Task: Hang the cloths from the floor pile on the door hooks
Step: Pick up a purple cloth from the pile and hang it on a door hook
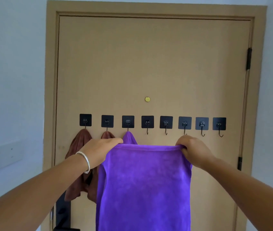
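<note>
Both forearms reach up from the lower corners, the left one wearing a silver bangle [86,161] at the wrist. Between them hangs a purple cloth [145,184], spread flat in front of the door [149,64]: its top hem runs level from side to side, and its long axis drops straight down past the bottom edge of view. The left hand [101,151] grips the hem's left corner with curled fingers, and the right hand [193,150] clamps the right corner in the same way. Behind the cloth, a row of eight black adhesive hooks [165,125] crosses the tan door. The first two on the left carry brown cloths [79,164], and the third holds another purple cloth [129,139], whose peak shows just above the held hem. No readable writing or brand shows anywhere. A small round brass disc [147,99] sits above the hooks.
</note>
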Demonstrator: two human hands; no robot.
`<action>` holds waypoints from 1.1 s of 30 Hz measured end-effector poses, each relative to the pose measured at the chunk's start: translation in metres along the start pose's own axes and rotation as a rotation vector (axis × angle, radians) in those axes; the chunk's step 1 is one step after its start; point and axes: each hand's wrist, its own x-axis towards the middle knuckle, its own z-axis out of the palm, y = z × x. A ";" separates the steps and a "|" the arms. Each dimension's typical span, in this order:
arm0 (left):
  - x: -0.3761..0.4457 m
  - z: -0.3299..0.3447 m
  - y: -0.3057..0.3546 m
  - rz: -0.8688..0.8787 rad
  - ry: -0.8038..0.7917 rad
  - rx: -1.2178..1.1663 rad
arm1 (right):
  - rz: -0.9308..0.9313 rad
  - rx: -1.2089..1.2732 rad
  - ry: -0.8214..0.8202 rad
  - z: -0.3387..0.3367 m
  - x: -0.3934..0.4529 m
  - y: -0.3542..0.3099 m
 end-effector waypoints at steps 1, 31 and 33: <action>0.009 0.005 0.002 0.043 0.013 0.048 | -0.020 -0.009 -0.005 0.004 0.008 0.004; 0.173 0.078 0.036 -0.212 -0.234 0.246 | -0.098 -0.558 -0.241 0.101 0.142 0.020; 0.174 0.090 0.041 -0.219 -0.230 0.247 | -0.108 -0.545 -0.244 0.114 0.141 0.018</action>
